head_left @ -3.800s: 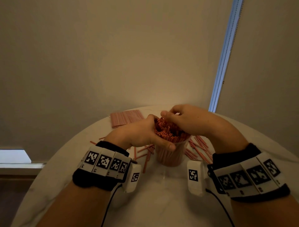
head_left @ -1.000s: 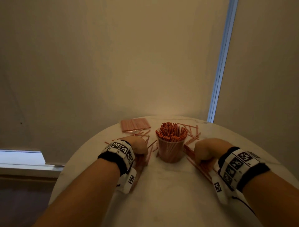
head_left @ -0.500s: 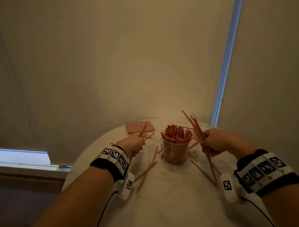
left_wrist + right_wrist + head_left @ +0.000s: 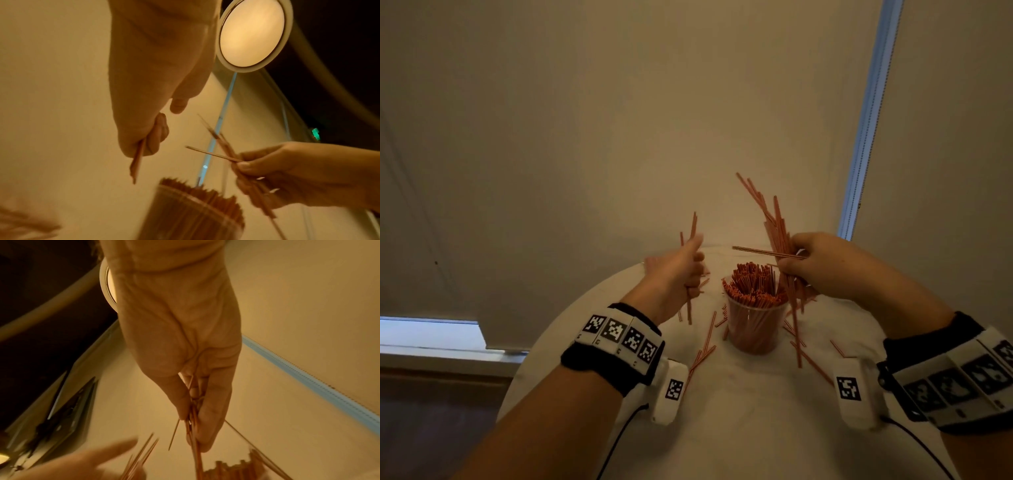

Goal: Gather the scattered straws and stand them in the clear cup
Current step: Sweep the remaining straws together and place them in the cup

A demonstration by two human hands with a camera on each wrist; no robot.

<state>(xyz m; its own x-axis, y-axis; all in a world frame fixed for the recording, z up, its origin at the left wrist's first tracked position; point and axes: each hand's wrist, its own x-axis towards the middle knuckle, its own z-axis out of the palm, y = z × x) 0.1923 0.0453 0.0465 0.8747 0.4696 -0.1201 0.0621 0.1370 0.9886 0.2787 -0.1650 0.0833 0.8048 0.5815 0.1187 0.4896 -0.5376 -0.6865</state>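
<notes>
The clear cup (image 4: 755,325) stands mid-table, packed with upright red straws (image 4: 753,284). My left hand (image 4: 681,270) is raised left of the cup and grips a few straws (image 4: 692,236) that stand nearly upright. In the left wrist view that left hand (image 4: 144,142) has its fingers curled round the straws (image 4: 136,162). My right hand (image 4: 811,263) is held up just right of the cup's rim and grips a fanned bunch of straws (image 4: 777,222), one sticking out sideways. In the right wrist view the right hand's fingers (image 4: 207,410) pinch the bunch (image 4: 194,426). Loose straws (image 4: 702,356) lie around the cup.
The round white table (image 4: 739,411) has its edge close on the left and front. More stray straws (image 4: 804,356) lie right of the cup. A beige wall stands behind, with a blue strip (image 4: 869,120) at the right. A round ceiling lamp (image 4: 252,34) shows overhead.
Both hands were down on the table gathering straws a second ago. They have since risen with their bunches and now hold them higher, beside the cup's rim.
</notes>
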